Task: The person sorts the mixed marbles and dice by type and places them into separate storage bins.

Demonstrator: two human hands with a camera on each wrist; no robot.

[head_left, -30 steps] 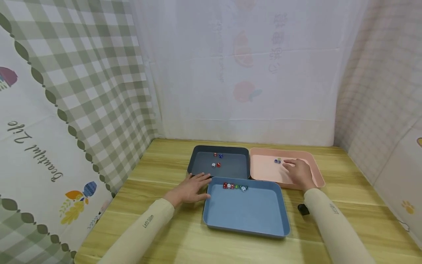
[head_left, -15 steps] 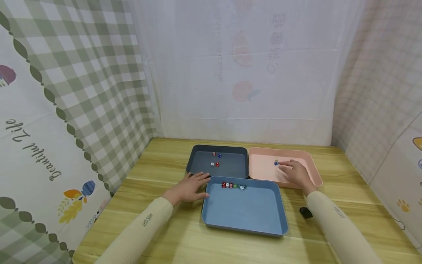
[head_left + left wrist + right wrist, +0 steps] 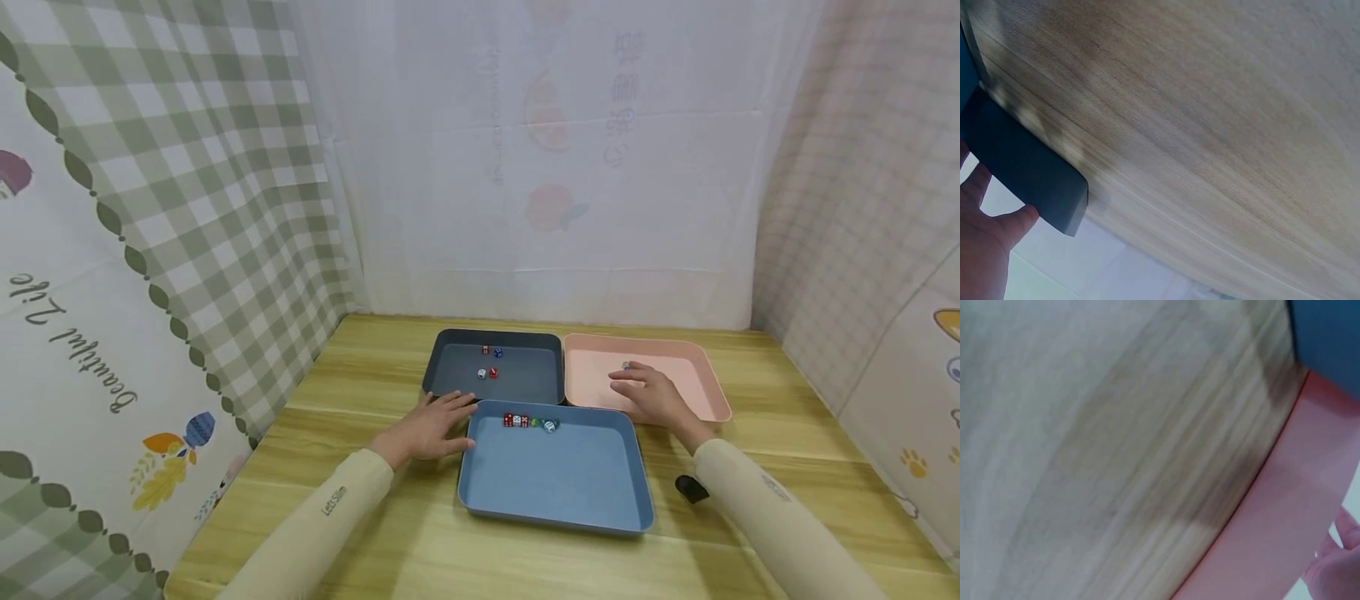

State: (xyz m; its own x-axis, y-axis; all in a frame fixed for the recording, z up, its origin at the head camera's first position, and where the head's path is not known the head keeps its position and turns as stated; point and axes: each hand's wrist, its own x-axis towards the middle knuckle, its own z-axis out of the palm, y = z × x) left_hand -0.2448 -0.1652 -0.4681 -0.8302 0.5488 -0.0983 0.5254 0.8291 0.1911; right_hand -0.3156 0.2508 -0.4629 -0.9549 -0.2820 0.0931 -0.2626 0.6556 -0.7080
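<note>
Reaching into the pink tray (image 3: 705, 379), the right hand (image 3: 654, 396) has its fingers curled low over the tray floor, and whether that grip already pinches a die I cannot tell; the blue die seems hidden under the fingers, and only a small pale die (image 3: 626, 365) peeks out just beyond the fingertips. The right wrist view gives only blurred wood and pink rim, so it settles nothing.

The left hand (image 3: 429, 427) lies flat on the worktop (image 3: 360, 367), fingers spread and relaxed, its fingertips against the corner where the dark tray (image 3: 450, 367) meets the blue tray (image 3: 555, 492); the left wrist view shows the thumb beside that dark corner.

Four dice (image 3: 488, 362) sit scattered in the dark tray, well apart from either hand. A row of dice (image 3: 528, 422) lines the far wall of the blue tray, red, white, green and a pale one, touching each other.

A small black object (image 3: 690, 488) lies on the wood beside the right sleeve.

As I judge it, the risk lies in the size of the dice: a pinch that closes off-centre could flick the die across the smooth tray or drop it in transit. The right sleeve could also nudge the pink tray's near rim or brush the black object, and a slip over the blue tray might break up the neat row.
</note>
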